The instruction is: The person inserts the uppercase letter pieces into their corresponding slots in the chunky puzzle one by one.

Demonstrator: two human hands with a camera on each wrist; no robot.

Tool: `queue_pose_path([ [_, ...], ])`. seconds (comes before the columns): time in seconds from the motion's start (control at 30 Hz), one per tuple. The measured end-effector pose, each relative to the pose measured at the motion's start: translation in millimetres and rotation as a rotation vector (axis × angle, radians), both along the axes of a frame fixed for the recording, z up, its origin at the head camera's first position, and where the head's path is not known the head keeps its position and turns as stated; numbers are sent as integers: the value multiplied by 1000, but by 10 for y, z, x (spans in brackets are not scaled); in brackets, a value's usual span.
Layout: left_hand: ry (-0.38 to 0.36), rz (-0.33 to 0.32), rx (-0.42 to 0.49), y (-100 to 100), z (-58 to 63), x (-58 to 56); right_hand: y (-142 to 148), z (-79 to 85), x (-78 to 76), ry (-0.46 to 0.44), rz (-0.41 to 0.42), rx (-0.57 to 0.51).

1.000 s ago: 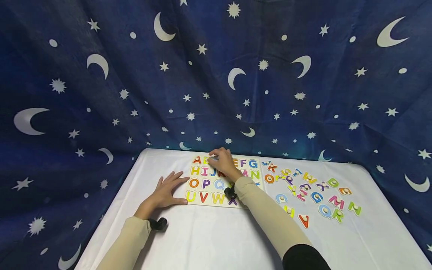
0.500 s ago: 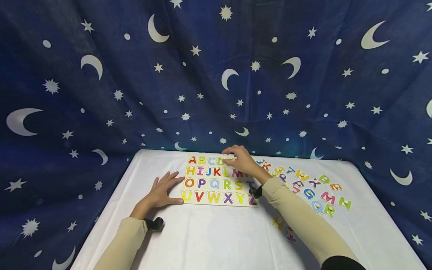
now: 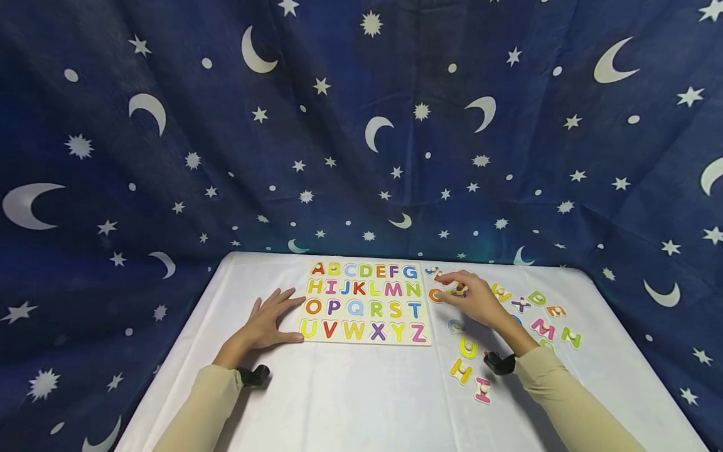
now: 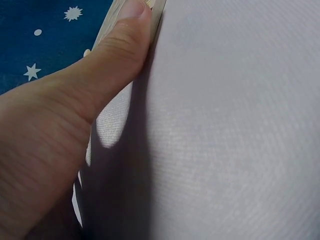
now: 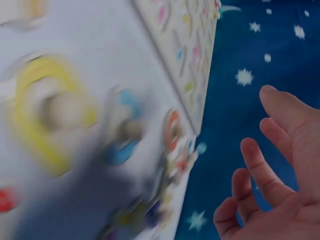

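In the head view, my left hand rests beside the left edge of a white alphabet puzzle board. Its thumb touches the board's edge, which the left wrist view shows too. A knobbed letter A and letter B sit in the board's top row. My right hand hovers over scattered knobbed letters to the right, fingers loosely bent and apart. Between its fingers nothing is held, as the right wrist view shows. Nearest its fingertips lies the orange letter O; the hand covers other letters.
Loose letters lie right of the board, among them the light blue C, yellow U, H, pink I, M and N. A dark starry curtain hangs behind the white table.
My right hand has moved right, from over the board's top row to above the loose letters. The left hand stays at the board's edge. The head view has turned slightly right.
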State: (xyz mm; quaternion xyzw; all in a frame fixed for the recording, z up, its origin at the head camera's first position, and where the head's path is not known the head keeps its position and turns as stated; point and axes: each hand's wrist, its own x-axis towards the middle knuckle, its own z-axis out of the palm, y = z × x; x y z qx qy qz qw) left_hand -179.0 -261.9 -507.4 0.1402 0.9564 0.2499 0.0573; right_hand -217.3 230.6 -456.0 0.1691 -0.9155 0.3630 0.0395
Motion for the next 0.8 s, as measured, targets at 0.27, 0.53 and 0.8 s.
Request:
queue_pose_path([
  [0.27,3,0,-5,-11,-20,7,377,-187,311,-60,-35,35],
  [0.53,6,-12,4,-17,8,1,425,-324,405,-66,-53,68],
  [0.8,3,-16,0,1,17,11,397,-435,461,-97,-100,106],
])
